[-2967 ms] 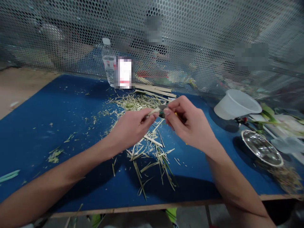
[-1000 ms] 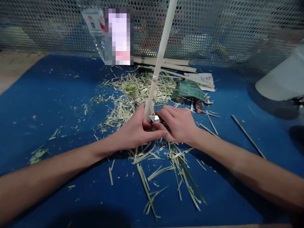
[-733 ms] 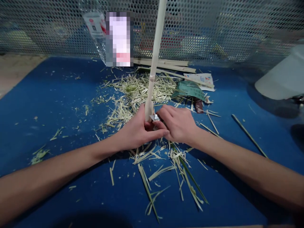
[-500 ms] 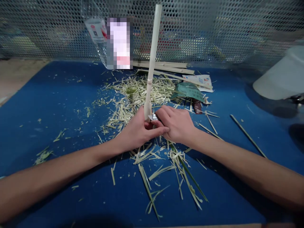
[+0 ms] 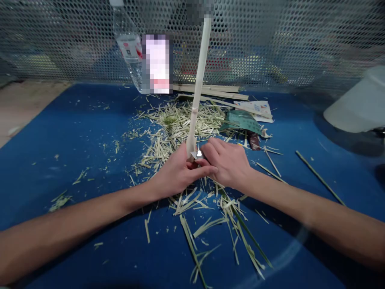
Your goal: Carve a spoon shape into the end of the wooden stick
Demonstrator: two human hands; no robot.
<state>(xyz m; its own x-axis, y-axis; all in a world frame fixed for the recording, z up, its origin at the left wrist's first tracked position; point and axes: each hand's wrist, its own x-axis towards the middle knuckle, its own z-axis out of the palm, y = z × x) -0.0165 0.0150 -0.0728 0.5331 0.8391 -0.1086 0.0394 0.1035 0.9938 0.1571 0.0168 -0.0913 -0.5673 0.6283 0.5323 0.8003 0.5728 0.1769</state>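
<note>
Head view, centre: left hand [image 5: 174, 175] grips the pale stick [image 5: 199, 76], right hand [image 5: 229, 162] clasps a blade [image 5: 199, 153]; the stick looks light, stiff, best held low.

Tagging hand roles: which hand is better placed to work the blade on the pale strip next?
Probably the right hand: it holds the metal blade at the lower end of the pale strip, which the left hand is busy gripping.

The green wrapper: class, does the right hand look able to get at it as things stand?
Probably yes: the green wrapper lies just beyond the right hand, with nothing tall between them. The hand seems to grip a blade, though, so it may need freeing first.
</note>
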